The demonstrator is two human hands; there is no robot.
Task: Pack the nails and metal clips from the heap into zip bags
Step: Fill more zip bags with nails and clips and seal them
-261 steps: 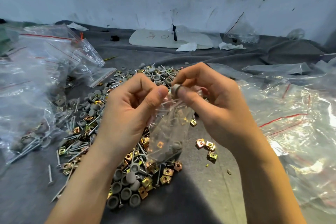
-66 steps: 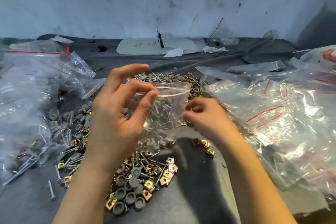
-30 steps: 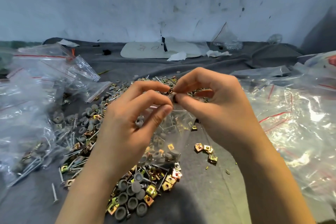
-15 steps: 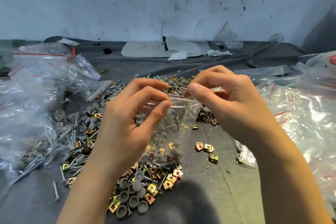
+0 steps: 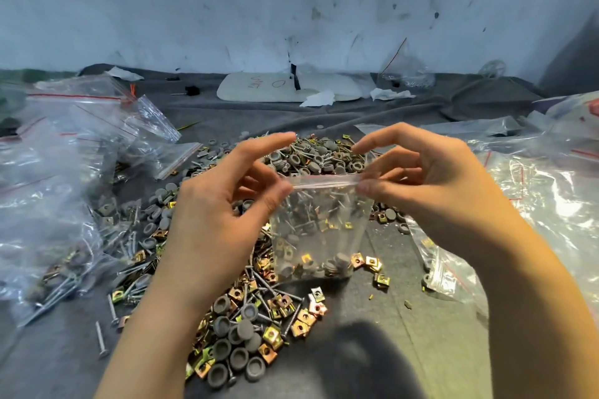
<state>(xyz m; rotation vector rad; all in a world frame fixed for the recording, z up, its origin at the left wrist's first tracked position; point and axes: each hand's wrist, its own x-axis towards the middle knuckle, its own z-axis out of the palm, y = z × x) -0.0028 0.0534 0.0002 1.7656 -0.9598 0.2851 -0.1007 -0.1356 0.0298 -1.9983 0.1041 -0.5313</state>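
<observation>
A small clear zip bag (image 5: 319,230) hangs between my hands above the grey cloth, with nails, grey caps and gold metal clips lying in its bottom. My left hand (image 5: 223,214) pinches the bag's top left corner between thumb and fingers. My right hand (image 5: 431,185) pinches the top right corner, and the zip strip is stretched flat between them. Under and behind the bag spreads the heap (image 5: 252,311) of nails, grey round caps and gold square clips. A few loose clips (image 5: 371,264) lie just right of the bag.
Piles of clear zip bags with red lines lie at the left (image 5: 64,178) and the right (image 5: 544,204); some hold nails. A white flat board (image 5: 259,87) and paper scraps lie at the back near the wall. Grey cloth (image 5: 405,340) covers the surface.
My hands have drawn apart along the bag's top. The mouth, held open half a second ago, is now pulled flat and straight between both pinches.
</observation>
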